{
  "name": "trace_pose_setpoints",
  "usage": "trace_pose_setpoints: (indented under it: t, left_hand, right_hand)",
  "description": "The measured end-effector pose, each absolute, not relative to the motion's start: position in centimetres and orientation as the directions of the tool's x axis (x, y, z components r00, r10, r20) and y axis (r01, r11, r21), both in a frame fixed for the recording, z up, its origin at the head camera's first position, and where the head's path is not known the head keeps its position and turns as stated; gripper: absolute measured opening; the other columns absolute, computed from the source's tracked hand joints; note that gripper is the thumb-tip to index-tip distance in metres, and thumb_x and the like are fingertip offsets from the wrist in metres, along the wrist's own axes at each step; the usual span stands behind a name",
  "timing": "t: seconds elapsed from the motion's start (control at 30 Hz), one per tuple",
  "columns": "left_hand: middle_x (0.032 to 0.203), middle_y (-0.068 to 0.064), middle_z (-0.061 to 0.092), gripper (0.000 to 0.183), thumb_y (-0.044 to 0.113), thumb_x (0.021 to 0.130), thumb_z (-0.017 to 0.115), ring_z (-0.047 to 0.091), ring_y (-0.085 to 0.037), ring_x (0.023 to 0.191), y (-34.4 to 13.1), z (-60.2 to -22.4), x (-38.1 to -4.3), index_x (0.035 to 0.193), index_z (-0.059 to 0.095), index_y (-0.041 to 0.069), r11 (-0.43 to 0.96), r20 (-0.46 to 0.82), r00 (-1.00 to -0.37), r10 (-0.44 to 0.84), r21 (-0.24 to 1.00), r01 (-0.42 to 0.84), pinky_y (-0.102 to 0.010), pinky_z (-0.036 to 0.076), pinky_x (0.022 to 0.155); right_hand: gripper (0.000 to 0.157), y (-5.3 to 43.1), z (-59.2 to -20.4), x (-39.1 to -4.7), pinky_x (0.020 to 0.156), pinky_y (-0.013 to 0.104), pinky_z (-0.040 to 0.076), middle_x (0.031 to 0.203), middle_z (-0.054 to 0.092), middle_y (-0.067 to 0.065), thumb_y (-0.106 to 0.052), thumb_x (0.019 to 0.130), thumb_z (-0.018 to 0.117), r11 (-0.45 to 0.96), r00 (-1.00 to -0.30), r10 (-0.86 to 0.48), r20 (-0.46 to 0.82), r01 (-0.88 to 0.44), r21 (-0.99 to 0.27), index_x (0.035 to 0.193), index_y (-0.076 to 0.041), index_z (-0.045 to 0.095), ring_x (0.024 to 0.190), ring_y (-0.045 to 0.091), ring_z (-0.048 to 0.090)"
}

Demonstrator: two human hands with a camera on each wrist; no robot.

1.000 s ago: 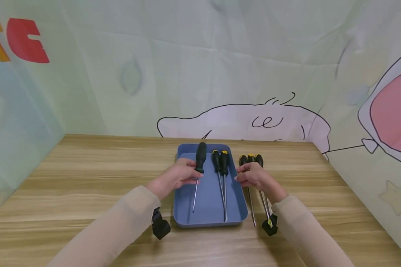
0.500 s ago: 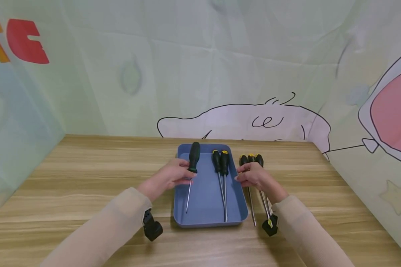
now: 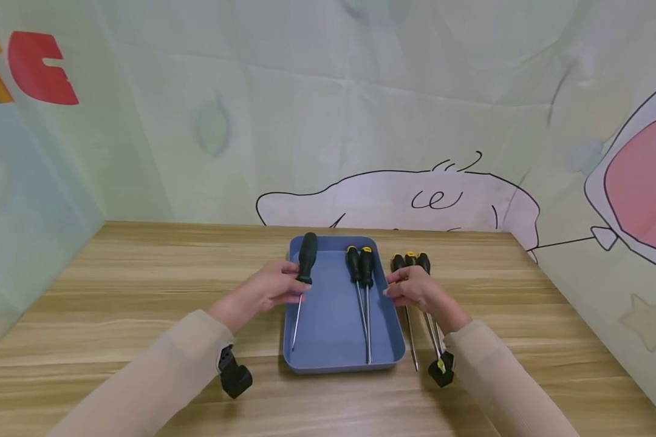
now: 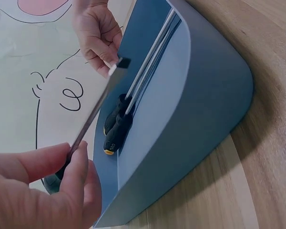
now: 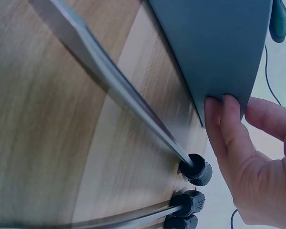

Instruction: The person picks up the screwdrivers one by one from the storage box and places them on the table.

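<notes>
Hands (image 3: 266,287) (image 3: 420,289) flank blue tray (image 3: 333,328); 3 screwdrivers (image 3: 411,259) alongside.

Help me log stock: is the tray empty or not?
Not empty: the head view shows two screwdrivers lying in the tray; left fingers hold a third.

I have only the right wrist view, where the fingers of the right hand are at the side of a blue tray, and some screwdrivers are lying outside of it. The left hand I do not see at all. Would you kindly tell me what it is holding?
Observer: In the head view, the left hand holds a dark-handled screwdriver.
Operator: Thank you. From my side I see only the outer wall of the blue tray. Is there something lying inside?
Observer: Yes, two screwdrivers with yellow-ended handles lie in its right half.
</notes>
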State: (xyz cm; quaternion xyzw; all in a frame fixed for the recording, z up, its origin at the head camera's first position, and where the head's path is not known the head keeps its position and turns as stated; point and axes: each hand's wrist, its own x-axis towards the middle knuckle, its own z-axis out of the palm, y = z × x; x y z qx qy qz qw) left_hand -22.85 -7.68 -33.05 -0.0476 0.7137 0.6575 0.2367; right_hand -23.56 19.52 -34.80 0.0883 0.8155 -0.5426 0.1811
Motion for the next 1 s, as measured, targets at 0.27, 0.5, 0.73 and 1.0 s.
trace_pose_setpoints:
  t: [0.27, 0.5, 0.73, 1.0]
  left_hand:
    - [0.130, -0.031, 0.042, 0.060, -0.009, 0.086, 0.055, 0.057, -0.032, 0.101, -8.5, -32.8, -22.5, 0.139, 0.027, -0.012, 0.118, -0.407, -0.878, 0.253, 0.914, -0.389, -0.030, 0.054, 0.074]
    - [0.129, -0.031, 0.043, 0.059, -0.009, 0.087, 0.055, 0.060, -0.027, 0.094, -9.2, -32.7, -22.4, 0.139, 0.028, -0.011, 0.126, -0.402, -0.880, 0.253, 0.915, -0.382, -0.028, 0.054, 0.073]
    - [0.129, -0.033, 0.041, 0.059, -0.011, 0.086, 0.054, 0.061, -0.018, 0.079, -9.8, -33.0, -22.4, 0.138, 0.026, -0.014, 0.113, -0.392, -0.882, 0.262, 0.920, -0.376, -0.026, 0.054, 0.069]
    - [0.129, -0.034, 0.041, 0.058, -0.013, 0.086, 0.052, 0.059, -0.016, 0.080, -10.3, -33.3, -22.4, 0.137, 0.024, -0.017, 0.094, -0.387, -0.882, 0.267, 0.922, -0.376, -0.028, 0.054, 0.073]
  right_hand:
    - [0.039, 19.6, -35.0, -23.5, 0.071, 0.033, 0.054, 0.092, 0.056, 0.016, 0.007, 0.082, 0.062, 0.398, -0.922, -0.059, -0.383, 0.330, -0.856, 0.118, 0.013, 0.050, 0.073, 0.019, 0.061]
    - [0.037, 19.5, -34.9, -23.6, 0.070, 0.033, 0.055, 0.092, 0.056, 0.016, 0.007, 0.082, 0.062, 0.401, -0.922, -0.055, -0.384, 0.331, -0.854, 0.116, 0.012, 0.051, 0.073, 0.018, 0.061]
    - [0.038, 19.6, -34.9, -23.7, 0.071, 0.033, 0.055, 0.096, 0.056, 0.017, 0.007, 0.082, 0.063, 0.404, -0.921, -0.058, -0.386, 0.332, -0.852, 0.117, 0.013, 0.050, 0.074, 0.019, 0.061]
    - [0.039, 19.6, -35.0, -23.6, 0.071, 0.034, 0.055, 0.095, 0.056, 0.017, 0.007, 0.082, 0.063, 0.407, -0.922, -0.057, -0.383, 0.328, -0.852, 0.117, 0.013, 0.050, 0.075, 0.019, 0.062]
